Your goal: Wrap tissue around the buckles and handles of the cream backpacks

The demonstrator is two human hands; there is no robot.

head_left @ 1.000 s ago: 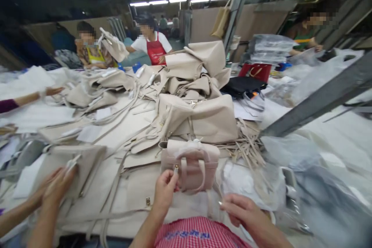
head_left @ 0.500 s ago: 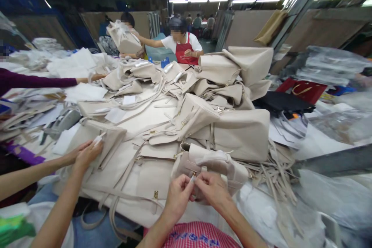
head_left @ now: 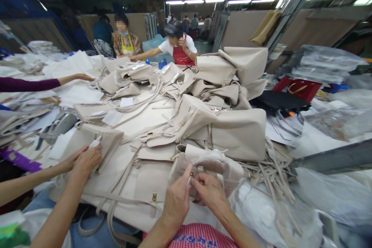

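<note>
A beige handbag (head_left: pixel 232 168) sits in front of me, its handle (head_left: pixel 207 157) wrapped in white padding. Both my hands meet at a small brass-coloured fitting on its near side. My left hand (head_left: pixel 178 197) is closed against the bag, with the index finger stretched up along the fitting. The fingers of my right hand (head_left: pixel 210 192) are pinched together just beside it. A small pale piece shows between the hands, mostly covered by fingers. Left of my hands lies another beige bag (head_left: pixel 151 180) with a brass clasp.
Beige bags (head_left: pixel 238 131) are piled beyond my hands. Loose straps (head_left: pixel 276 174) and clear plastic bags (head_left: pixel 258 209) lie to the right. At left, a co-worker's hands (head_left: pixel 87 159) work on another bag (head_left: pixel 112 139). Other people stand across the table.
My left index finger has straightened upward, and the pale piece between my fingers is now less visible. Across the table, a bag held up before one person has been lowered.
</note>
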